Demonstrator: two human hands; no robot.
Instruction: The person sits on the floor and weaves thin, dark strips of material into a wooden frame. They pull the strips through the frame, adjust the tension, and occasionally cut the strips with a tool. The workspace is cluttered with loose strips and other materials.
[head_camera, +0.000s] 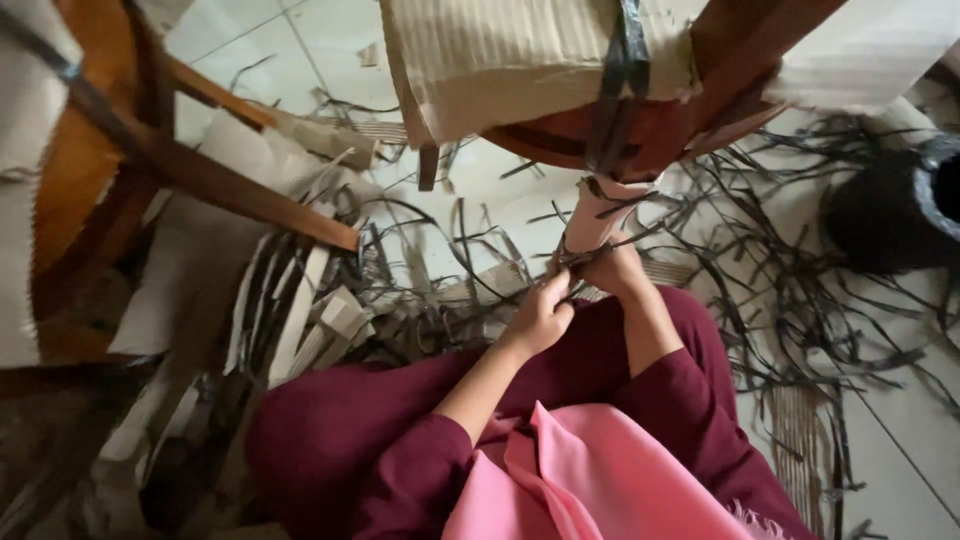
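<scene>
Black strap (575, 258) pinched by both left hand (540, 318) and right hand (612, 268) fingers, beside a black bin (885, 210).

Both arms come up from the bottom of the view in dark red sleeves pushed to about the elbow, forearms bare and angling in toward each other. The left hand (540, 318) is curled into a loose fist with the fingers pinched shut, knuckles up. The right hand (612, 268) sits just above it, nearly touching, wrist bent and fingers closed tight too, though its fingertips are hard to make out.
</scene>
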